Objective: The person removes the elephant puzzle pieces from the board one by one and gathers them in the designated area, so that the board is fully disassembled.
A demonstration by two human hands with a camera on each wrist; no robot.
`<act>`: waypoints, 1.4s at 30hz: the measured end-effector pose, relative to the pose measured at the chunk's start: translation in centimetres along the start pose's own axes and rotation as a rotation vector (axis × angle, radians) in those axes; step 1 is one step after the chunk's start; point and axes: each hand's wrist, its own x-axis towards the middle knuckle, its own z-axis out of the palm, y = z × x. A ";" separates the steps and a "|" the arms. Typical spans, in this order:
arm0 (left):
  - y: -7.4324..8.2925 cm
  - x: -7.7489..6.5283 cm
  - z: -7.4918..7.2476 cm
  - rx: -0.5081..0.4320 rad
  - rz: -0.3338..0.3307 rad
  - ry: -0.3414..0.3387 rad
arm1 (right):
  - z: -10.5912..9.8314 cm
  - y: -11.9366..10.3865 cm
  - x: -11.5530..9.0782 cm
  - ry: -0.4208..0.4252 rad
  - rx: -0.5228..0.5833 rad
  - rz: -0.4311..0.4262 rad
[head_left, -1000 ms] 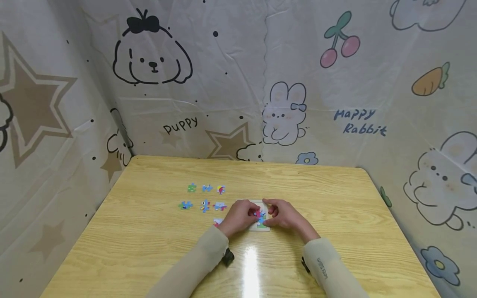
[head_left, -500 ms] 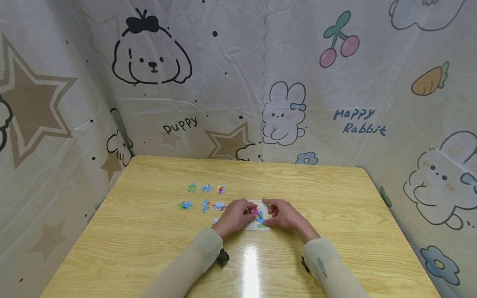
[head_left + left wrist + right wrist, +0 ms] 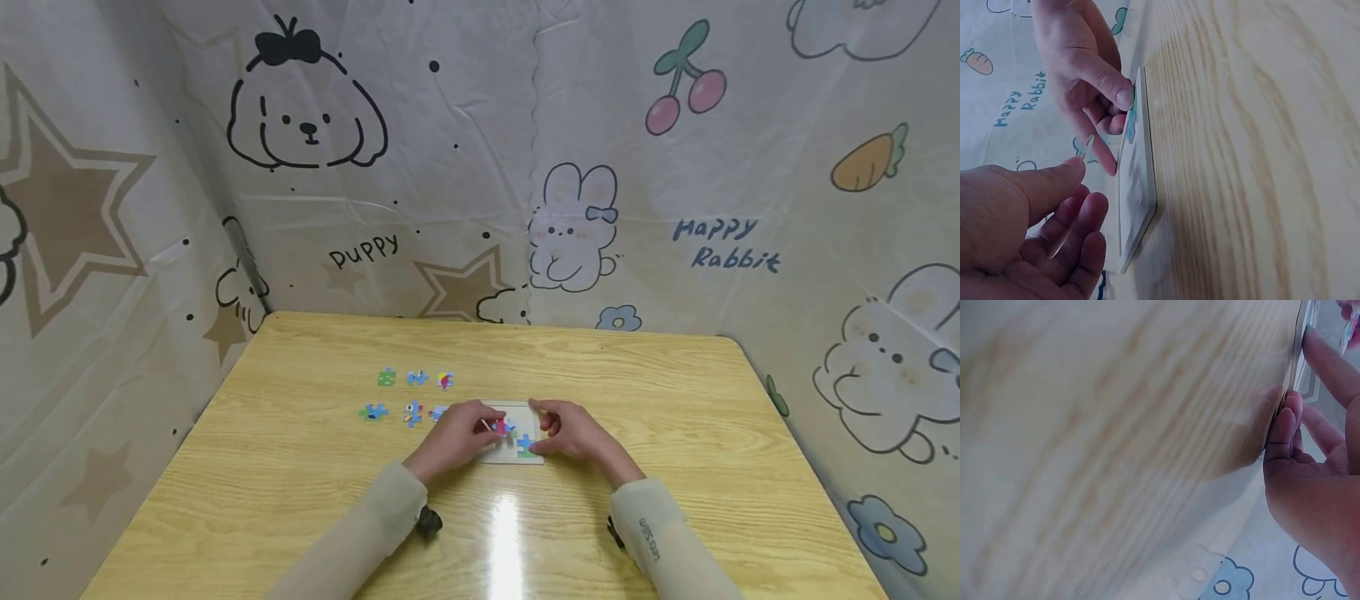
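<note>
My left hand (image 3: 452, 437) pinches a pink-and-blue jigsaw piece (image 3: 502, 427) between thumb and fingertips, raised over the pale puzzle tray (image 3: 495, 457). In the left wrist view this jigsaw piece (image 3: 1088, 147) appears nearly edge-on. My right hand (image 3: 576, 432) holds the tray along its right side. Its thumb (image 3: 1124, 97) presses at a blue-and-green jigsaw piece (image 3: 524, 444) lying in the tray's near right corner, while the index finger reaches the far right corner and the other fingers curl against the edge.
Left of the tray, loose jigsaw pieces lie in rows on the wooden table (image 3: 637, 375): a green one (image 3: 386, 377), a yellow-and-red one (image 3: 446, 380) and several blue ones, among them a bird-like piece (image 3: 412, 412). My left hand partly covers one. A printed curtain (image 3: 465, 167) surrounds the table.
My left hand has moved left with its jigsaw piece, away from the tray's right side, uncovering the blue-and-green piece in the corner. My right hand has stayed in place.
</note>
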 end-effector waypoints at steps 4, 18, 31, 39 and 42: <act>0.0 -0.6 -0.5 -0.002 0.014 0.015 | 0.0 0.0 -0.1 -0.001 0.002 0.010; -0.9 -2.4 -1.5 -0.041 -0.021 0.041 | 0.2 -0.1 -0.2 0.003 -0.003 0.012; -2.5 -4.9 -3.5 -0.067 -0.082 0.095 | 0.2 -0.2 -0.2 0.010 -0.004 0.011; -3.8 -6.7 -4.8 -0.055 -0.123 0.115 | 0.1 -0.2 -0.3 0.007 0.000 0.000; -4.4 -7.2 -5.2 -0.028 -0.142 0.131 | 0.1 -0.3 -0.4 0.006 0.001 -0.002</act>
